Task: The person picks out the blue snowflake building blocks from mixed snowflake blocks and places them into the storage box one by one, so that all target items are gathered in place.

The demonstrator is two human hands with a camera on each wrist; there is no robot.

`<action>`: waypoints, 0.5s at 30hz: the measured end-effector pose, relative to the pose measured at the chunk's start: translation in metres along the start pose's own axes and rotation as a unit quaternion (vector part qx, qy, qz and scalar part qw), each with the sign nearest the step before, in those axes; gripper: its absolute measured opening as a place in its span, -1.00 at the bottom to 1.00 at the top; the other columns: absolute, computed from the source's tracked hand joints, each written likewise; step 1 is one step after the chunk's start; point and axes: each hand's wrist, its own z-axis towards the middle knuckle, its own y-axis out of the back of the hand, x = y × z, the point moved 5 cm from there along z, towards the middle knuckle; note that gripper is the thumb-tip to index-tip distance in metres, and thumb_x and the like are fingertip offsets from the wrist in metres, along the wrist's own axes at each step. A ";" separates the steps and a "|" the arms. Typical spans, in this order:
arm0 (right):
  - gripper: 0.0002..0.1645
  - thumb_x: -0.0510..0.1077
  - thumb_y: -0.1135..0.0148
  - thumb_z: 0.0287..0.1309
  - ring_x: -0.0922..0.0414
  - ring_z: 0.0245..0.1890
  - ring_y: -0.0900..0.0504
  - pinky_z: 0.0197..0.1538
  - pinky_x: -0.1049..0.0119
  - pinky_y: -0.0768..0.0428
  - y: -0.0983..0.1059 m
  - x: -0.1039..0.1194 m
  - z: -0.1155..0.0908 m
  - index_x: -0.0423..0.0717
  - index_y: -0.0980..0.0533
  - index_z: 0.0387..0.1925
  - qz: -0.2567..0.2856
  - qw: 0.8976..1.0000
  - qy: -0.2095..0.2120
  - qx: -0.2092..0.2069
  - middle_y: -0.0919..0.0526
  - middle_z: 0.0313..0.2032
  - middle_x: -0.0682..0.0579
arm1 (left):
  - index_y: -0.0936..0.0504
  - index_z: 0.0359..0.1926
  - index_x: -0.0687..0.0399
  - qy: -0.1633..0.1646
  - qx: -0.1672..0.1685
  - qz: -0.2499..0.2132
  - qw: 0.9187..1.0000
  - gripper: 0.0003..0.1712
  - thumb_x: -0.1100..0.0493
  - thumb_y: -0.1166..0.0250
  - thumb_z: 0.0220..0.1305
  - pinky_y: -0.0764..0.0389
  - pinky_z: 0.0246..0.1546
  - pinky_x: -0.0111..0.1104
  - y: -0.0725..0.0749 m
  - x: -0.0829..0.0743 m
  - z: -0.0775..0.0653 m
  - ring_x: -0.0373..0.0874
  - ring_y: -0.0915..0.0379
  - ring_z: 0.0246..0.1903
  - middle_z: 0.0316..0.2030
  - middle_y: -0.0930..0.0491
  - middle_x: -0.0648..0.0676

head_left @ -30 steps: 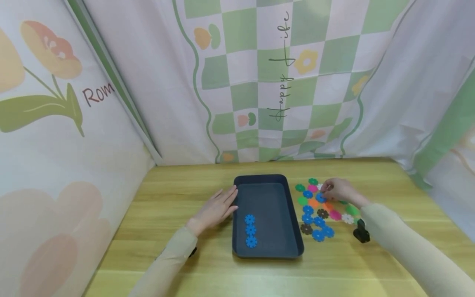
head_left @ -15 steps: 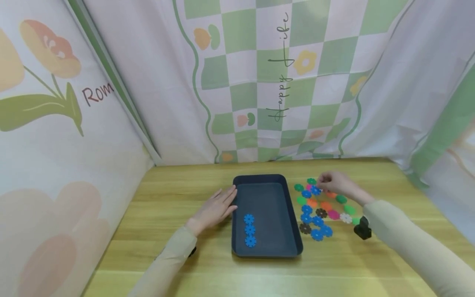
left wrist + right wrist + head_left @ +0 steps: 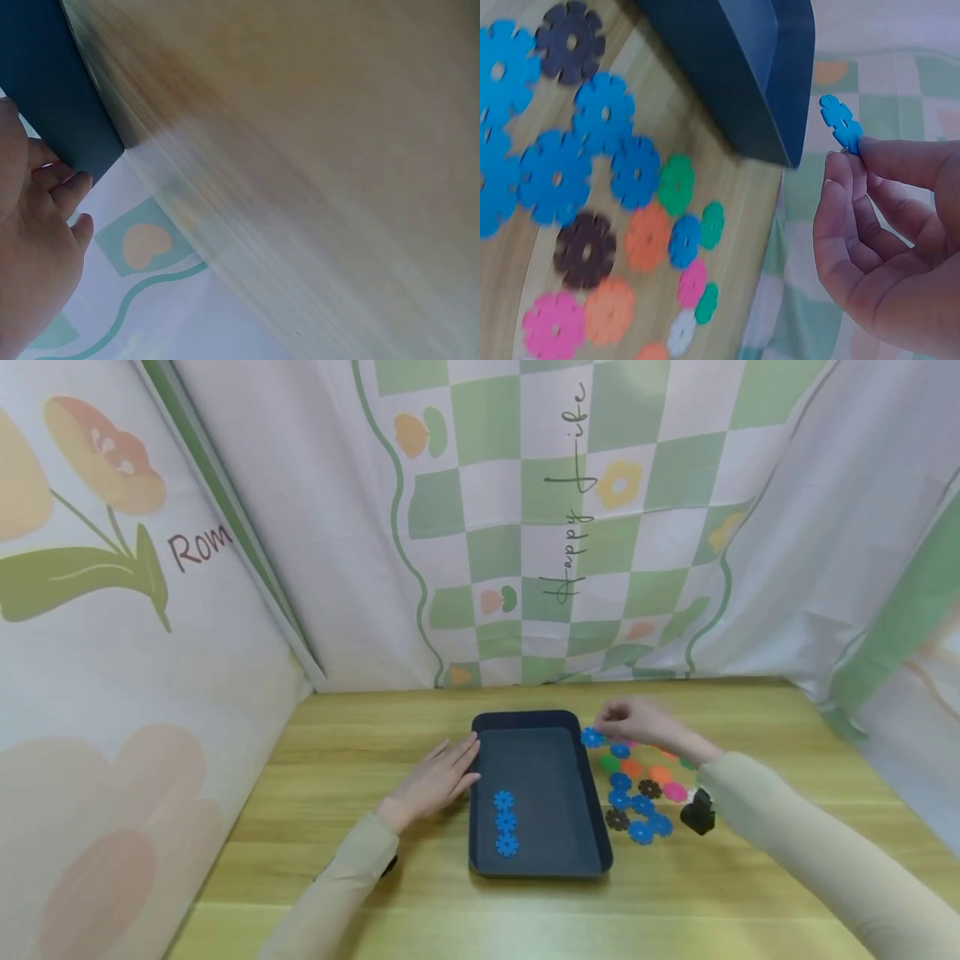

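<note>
Between thumb and fingers my right hand (image 3: 637,723) pinches a blue snowflake disc (image 3: 842,124), a flat notched plastic piece with a hole in its middle. In the head view it hangs at the right rim of the dark grey tray (image 3: 551,777), toward the far corner. Inside the tray, three blue snowflake discs (image 3: 506,822) lie in a column near the left wall. My left hand (image 3: 435,781) rests with straight fingers on the tray's left rim; the left wrist view shows its fingertips (image 3: 73,193) against the tray's outer side.
Right of the tray, loose snowflake discs in blue, brown (image 3: 649,789), orange (image 3: 660,775), pink (image 3: 676,792), green and white are spread on the wooden table (image 3: 360,727). A patterned curtain (image 3: 487,543) hangs behind the table, and another stands on the left.
My right hand has lifted a blue snowflake disc from the loose pieces and carried it left to the tray's rim. The left hand has stayed on the opposite rim.
</note>
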 end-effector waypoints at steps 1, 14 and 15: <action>-0.76 -0.08 -0.14 0.40 0.04 -0.33 -0.66 -0.23 0.20 -0.65 -0.003 0.003 0.002 -0.16 -0.62 -0.17 0.008 1.000 0.005 0.004 -0.70 -0.30 -0.16 | -0.18 0.49 0.25 0.000 0.000 -0.002 1.000 -0.32 -0.10 0.10 0.58 -0.19 0.52 -0.05 0.001 0.000 0.000 -0.02 -0.08 0.52 0.53 -0.12 0.19; -0.81 -0.21 -0.14 0.36 0.06 -0.38 -0.68 -0.25 0.23 -0.72 -0.055 0.031 0.034 -0.22 -0.63 -0.29 0.027 0.998 0.035 0.042 -0.72 -0.37 -0.10 | -0.16 0.50 0.23 -0.002 0.006 0.003 1.000 -0.31 -0.11 0.12 0.58 -0.19 0.53 -0.05 0.000 0.001 0.000 -0.04 -0.06 0.53 0.54 -0.10 0.17; -0.81 -0.20 -0.15 0.36 0.06 -0.39 -0.68 -0.26 0.25 -0.71 -0.058 0.033 0.036 -0.21 -0.64 -0.30 0.025 0.998 0.035 0.044 -0.72 -0.38 -0.09 | -0.16 0.50 0.23 -0.003 0.006 0.003 1.000 -0.31 -0.11 0.12 0.58 -0.19 0.53 -0.05 0.000 0.001 0.000 -0.03 -0.06 0.53 0.54 -0.10 0.17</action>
